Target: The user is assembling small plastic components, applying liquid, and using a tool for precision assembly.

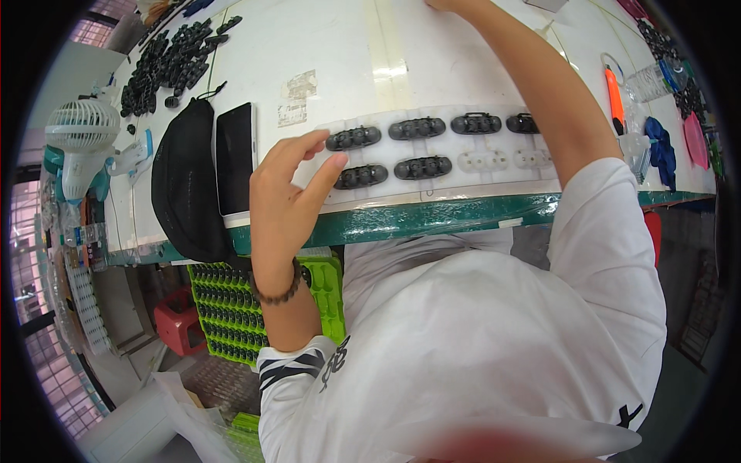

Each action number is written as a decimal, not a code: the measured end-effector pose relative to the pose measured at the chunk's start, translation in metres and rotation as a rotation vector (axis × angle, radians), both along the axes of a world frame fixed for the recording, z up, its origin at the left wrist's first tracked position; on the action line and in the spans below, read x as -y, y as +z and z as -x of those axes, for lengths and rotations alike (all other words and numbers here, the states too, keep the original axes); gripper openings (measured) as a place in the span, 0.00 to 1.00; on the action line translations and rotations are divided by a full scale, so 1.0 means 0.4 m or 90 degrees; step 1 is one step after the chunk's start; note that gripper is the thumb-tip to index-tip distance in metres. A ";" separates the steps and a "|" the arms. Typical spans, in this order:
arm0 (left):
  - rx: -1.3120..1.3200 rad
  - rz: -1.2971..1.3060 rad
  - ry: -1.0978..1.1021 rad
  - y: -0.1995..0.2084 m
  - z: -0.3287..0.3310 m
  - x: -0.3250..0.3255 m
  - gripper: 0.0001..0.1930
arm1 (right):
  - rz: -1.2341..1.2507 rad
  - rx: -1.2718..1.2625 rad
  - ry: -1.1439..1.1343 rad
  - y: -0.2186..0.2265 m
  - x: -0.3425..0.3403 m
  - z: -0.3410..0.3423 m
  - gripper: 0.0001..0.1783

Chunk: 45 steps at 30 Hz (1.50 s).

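My left hand (287, 185) is at the left end of a long white holder (494, 181). Its thumb and fingers are apart, with a gap between them and nothing visibly held. Beside the fingertips sit two oval black plastic pieces, one in the back row (353, 138) and one in the front row (361, 176). More such pieces fill the back row, and another black piece (423, 167) lies in front. Two front recesses (483, 160) at the right show bare white. My right arm reaches far across the table; only part of my right hand (446, 4) shows at the top edge, its fingers cut off.
A black pouch (185, 181) and a dark-screened phone (235, 158) lie left of the holder. Behind them is a heap of black parts (166, 65). A small fan (81, 139) stands far left, an orange-handled tool (614, 100) right. Green trays (224, 309) sit below the table edge.
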<state>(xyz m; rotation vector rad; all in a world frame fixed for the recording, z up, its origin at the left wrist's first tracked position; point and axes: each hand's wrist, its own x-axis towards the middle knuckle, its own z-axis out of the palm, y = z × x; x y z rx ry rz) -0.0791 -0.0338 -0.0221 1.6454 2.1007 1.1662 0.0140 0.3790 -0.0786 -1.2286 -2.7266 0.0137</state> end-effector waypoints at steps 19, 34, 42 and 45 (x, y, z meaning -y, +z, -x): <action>-0.146 -0.084 -0.266 -0.070 -0.118 -0.043 0.22 | 0.563 -0.612 0.240 0.094 0.626 -0.464 0.25; -0.225 0.017 -0.300 -0.059 -0.130 -0.085 0.18 | 0.067 -0.258 0.394 0.081 0.620 -0.487 0.11; -0.221 0.008 -0.311 -0.069 -0.131 -0.090 0.20 | 0.152 -0.231 0.416 0.085 0.598 -0.495 0.13; -0.177 -0.033 -0.311 -0.066 -0.121 -0.089 0.19 | 0.132 -0.214 0.414 0.093 0.604 -0.494 0.16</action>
